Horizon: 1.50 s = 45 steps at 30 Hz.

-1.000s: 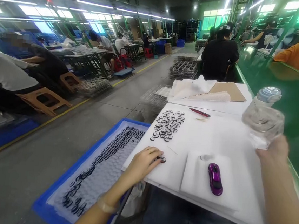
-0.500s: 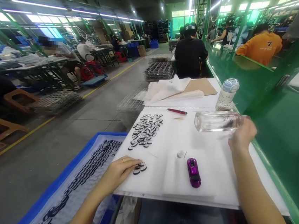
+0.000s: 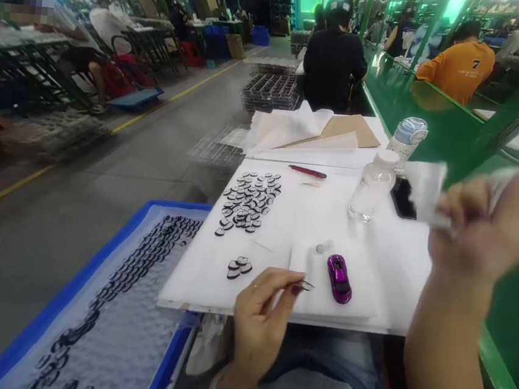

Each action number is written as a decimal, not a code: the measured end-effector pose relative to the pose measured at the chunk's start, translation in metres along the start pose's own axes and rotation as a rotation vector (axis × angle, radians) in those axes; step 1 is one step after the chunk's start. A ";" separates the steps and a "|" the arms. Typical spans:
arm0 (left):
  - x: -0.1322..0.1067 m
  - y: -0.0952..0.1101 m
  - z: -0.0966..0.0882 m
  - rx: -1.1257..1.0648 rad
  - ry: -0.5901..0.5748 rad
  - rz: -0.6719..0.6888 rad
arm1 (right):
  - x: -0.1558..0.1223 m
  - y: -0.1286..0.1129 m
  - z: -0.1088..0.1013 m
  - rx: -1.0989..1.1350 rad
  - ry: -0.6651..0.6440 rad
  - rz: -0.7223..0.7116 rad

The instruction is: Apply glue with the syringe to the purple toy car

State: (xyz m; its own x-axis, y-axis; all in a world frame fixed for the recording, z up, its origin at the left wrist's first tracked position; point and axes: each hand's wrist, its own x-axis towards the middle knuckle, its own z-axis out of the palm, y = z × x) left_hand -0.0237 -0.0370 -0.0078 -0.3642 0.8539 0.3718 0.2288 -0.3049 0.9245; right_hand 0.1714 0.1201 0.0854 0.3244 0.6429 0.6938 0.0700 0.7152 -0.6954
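Head view: purple toy car (image 3: 339,278) lies lengthwise — nose pointing away.

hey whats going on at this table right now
A person sits at a white work board in a factory line. Their left hand pinches a small dark piece beside a purple toy car. The right hand is raised and blurred, holding something whitish that cannot be made out. A clear bottle stands upright on the board, near a pile of small black pieces. A blue tray of more pieces sits at the left.
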 end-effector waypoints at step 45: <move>0.011 -0.003 0.039 -1.091 -0.227 -0.714 | -0.101 -0.041 -0.021 -0.477 -0.661 -0.367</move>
State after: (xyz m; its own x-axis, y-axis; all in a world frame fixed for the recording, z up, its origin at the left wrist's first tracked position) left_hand 0.0068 -0.0102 -0.0101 0.0817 0.9860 -0.1452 -0.8271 0.1484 0.5422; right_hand 0.1555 0.0198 0.0399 -0.3957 0.5281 0.7513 0.4951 0.8117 -0.3099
